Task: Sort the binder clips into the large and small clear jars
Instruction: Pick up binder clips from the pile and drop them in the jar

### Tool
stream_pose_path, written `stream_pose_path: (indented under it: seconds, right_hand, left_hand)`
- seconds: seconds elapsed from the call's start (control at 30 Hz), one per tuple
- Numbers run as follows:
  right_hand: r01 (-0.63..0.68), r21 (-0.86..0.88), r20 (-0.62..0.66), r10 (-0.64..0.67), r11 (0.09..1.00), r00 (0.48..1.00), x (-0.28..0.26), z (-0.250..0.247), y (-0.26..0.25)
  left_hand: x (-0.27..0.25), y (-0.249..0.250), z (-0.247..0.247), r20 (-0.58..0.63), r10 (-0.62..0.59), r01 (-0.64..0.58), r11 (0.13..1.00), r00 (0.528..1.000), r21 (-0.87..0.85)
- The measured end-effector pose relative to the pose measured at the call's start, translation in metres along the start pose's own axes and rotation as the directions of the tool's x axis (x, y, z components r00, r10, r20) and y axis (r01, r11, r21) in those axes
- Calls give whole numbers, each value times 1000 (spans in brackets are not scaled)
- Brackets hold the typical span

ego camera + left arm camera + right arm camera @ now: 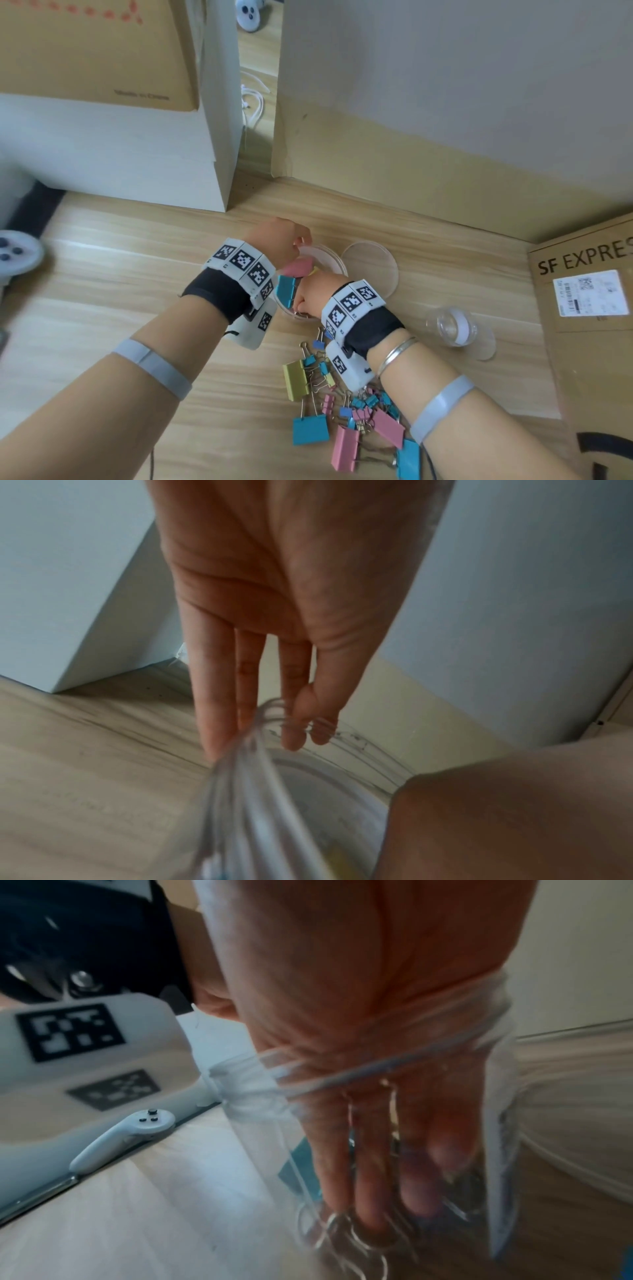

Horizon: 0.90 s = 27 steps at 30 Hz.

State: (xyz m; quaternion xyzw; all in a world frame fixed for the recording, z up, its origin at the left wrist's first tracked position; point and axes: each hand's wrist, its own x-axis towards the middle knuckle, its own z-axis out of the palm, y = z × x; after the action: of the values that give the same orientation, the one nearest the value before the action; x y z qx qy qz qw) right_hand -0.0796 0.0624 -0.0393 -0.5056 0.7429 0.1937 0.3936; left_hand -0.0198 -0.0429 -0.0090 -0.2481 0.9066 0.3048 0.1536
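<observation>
The large clear jar [324, 257] stands on the wood floor with a pink clip [298, 268] inside. My left hand [284, 240] pinches its far rim [270, 710] between thumb and fingers [214, 723]. My right hand [307, 297] reaches into the jar's mouth and holds a large blue binder clip [286, 291] by its wire handles [356, 1234]; the fingers [369, 1191] show through the jar wall. The small clear jar [451, 325] lies on its side to the right. A pile of blue, pink and yellow binder clips [342, 404] sits under my right forearm.
The large jar's round lid [371, 270] lies flat just right of the jar. A white cabinet [137, 154] stands at the back left, and a cardboard box [582, 308] stands at the right. A white controller [17, 257] lies at the far left.
</observation>
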Motion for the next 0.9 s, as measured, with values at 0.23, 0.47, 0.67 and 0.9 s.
stream_pose_path:
  seconds: [0.23,0.47,0.67,0.9]
  right_hand:
    - [24,-100,-110,-35,995,993,-7,2,3]
    - [144,-141,-113,-160,979,981,-12,-5,4]
    - [82,-166,-78,-96,983,992,-7,-5,-5]
    - [61,-192,-150,-91,979,984,-10,-8,-4]
  left_hand:
    - [-2,-2,0,4,10,-10,1000,1000,-24]
    - [1,-5,4,-7,6,-6,1000,1000,-17]
    - [0,-5,4,-10,23,-23,999,1000,-25]
    - [1,-4,5,-17,16,-16,1000,1000,-26]
